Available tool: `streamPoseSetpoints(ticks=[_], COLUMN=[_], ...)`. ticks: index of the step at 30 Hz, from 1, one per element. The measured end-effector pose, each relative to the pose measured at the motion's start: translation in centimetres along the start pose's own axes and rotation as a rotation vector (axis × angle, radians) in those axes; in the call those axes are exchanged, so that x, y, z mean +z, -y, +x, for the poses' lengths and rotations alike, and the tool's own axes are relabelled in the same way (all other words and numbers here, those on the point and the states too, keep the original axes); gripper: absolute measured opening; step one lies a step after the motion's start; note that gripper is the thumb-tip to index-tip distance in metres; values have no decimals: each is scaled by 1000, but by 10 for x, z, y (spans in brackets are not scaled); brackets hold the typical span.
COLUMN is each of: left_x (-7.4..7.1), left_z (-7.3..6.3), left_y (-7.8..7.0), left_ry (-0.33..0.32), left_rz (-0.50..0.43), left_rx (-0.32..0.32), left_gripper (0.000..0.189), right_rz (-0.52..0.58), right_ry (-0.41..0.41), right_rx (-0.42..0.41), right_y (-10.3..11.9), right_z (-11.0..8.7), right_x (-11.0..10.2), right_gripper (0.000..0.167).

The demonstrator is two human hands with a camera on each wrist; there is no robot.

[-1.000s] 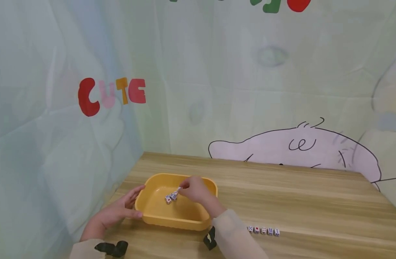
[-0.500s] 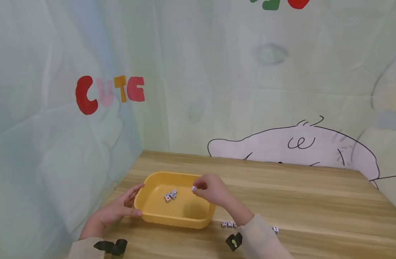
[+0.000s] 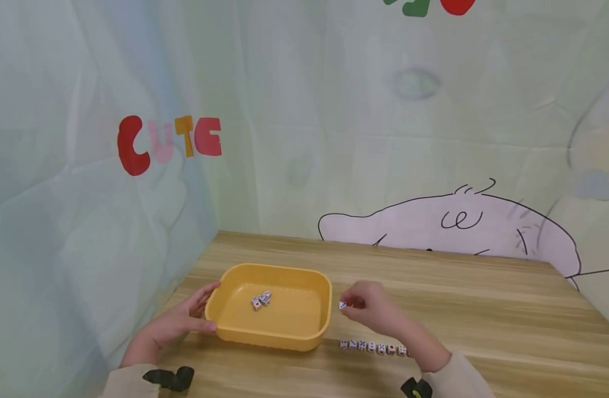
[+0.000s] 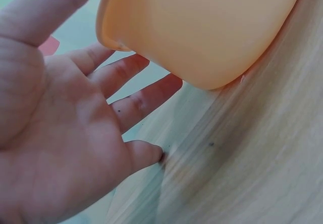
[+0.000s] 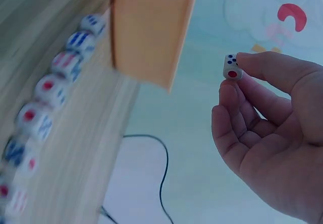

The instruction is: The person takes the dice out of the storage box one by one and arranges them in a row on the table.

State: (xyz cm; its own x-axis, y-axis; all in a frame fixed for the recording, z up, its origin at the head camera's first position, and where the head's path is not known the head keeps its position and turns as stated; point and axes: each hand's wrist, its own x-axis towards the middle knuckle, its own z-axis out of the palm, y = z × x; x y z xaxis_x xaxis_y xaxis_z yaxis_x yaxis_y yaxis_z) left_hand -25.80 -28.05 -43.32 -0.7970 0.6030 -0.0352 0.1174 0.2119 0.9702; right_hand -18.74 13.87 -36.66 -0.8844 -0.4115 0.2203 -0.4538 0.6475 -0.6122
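Observation:
Between thumb and fingertips, my right hand (image 3: 374, 307) pinches a white die (image 3: 342, 305), just past the right end of a yellow plastic tub (image 3: 269, 335). The right wrist view shows the same die (image 5: 232, 67) with blue pips on one face and a red pip on another. My left hand (image 3: 182, 318) rests against the tub's left end, fingers fairly straight and spread, thumb along the near corner. In the left wrist view the fingertips (image 4: 169, 82) meet the tub's outer wall (image 4: 202, 37). A few dice (image 3: 261, 300) lie clustered on the tub's floor.
A straight row of several dice (image 3: 371, 347) lies on the wooden table (image 3: 458, 309) right of the tub, its right end hidden behind my right forearm. Printed cloth walls (image 3: 284, 110) stand at the table's left and back edges.
My right hand has lifted a die from the cluster, carried it out over the tub's right rim and moved right. The left hand stays at the tub.

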Motion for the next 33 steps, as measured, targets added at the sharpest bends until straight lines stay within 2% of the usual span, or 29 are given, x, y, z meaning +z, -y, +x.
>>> streamPoseSetpoints(ticks=[10, 19, 25, 33], left_x=[0, -1, -1, 0], left_z=[2, 1, 1, 1], left_y=[-1, -1, 1, 2], left_ry=[-24, 8, 12, 13], left_rz=[32, -25, -28, -43], left_rx=[-10, 17, 25, 27], left_gripper=[91, 93, 92, 92], right_rz=[39, -59, -80, -79], right_ry=[9, -5, -12, -12], right_rx=[30, 137, 128, 162], right_y=[-41, -75, -93, -105], right_z=[-53, -99, -118, -128], right_x=[-27, -45, -46, -41], right_gripper=[10, 11, 4, 6])
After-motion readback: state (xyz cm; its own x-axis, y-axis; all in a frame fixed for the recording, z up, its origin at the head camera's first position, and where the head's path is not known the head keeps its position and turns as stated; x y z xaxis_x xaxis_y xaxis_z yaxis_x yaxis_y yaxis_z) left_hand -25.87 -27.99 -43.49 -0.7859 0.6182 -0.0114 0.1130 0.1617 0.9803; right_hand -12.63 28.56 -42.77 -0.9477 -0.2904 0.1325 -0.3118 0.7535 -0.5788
